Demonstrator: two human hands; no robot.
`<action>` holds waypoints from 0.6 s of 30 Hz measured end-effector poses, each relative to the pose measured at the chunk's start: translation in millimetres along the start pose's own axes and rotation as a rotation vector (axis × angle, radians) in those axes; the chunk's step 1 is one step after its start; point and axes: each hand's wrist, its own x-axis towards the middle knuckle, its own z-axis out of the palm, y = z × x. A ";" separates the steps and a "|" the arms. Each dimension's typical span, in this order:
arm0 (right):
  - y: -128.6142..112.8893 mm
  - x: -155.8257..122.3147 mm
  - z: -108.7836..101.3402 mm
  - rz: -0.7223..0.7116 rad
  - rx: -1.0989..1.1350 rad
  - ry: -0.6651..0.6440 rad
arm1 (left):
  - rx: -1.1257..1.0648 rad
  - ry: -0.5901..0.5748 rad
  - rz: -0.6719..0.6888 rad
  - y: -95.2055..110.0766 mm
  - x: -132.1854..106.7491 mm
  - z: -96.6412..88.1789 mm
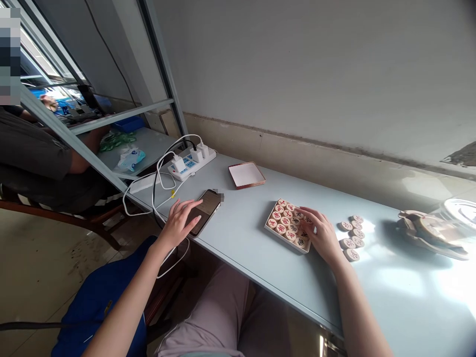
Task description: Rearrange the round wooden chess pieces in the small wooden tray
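My left hand lies with fingers spread over a dark smartphone near the table's front edge. It touches the screen and does not grasp the phone. My right hand is curled over the right side of a shallow box. Rows of round wooden Chinese chess pieces with red and black characters fill the box. The right fingers are closed around a piece at the box's right edge, partly hidden by the hand. Several loose chess pieces stand to the right of that hand.
The box lid lies inside-up near the wall. A white power strip with plugs and cables sits at the left end. On the right are a clear plastic container and a crumpled bag. A metal frame rises left, with a seated person beyond.
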 end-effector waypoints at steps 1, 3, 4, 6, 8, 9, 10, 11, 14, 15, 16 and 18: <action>-0.1 0.2 -0.1 -0.001 0.002 0.001 | -0.003 -0.012 0.002 -0.2 1.1 -0.3; -0.5 0.6 -0.2 -0.004 0.009 0.003 | -0.010 -0.032 0.005 -0.4 3.2 -0.4; -0.8 0.8 -0.3 -0.004 0.013 0.003 | -0.012 -0.040 0.007 -0.4 4.1 -0.3; -1.3 0.8 -0.6 0.001 0.018 0.001 | -0.013 -0.049 0.013 0.1 5.4 -0.2; -1.6 0.7 -1.0 0.007 0.018 -0.003 | -0.010 -0.047 0.027 1.4 5.8 -0.7; -1.7 0.6 -1.2 0.008 0.018 -0.006 | -0.009 -0.043 0.036 2.2 5.5 -1.1; -1.8 0.5 -1.5 0.008 0.017 -0.009 | -0.008 -0.039 0.044 3.0 4.9 -1.7; -1.8 0.4 -1.7 0.010 0.016 -0.012 | -0.008 -0.037 0.051 3.9 3.9 -2.4; -1.9 0.2 -2.0 0.013 0.009 -0.018 | -0.006 -0.040 0.063 5.7 0.2 -3.3; -2.0 0.2 -2.0 0.012 0.007 -0.016 | -0.004 -0.043 0.065 6.0 -0.9 -3.1; -2.0 0.2 -2.0 0.010 0.006 -0.013 | -0.001 -0.047 0.068 6.1 -1.8 -2.6; -2.0 0.3 -1.9 0.004 0.005 -0.008 | 0.003 -0.055 0.074 5.9 -2.6 -1.0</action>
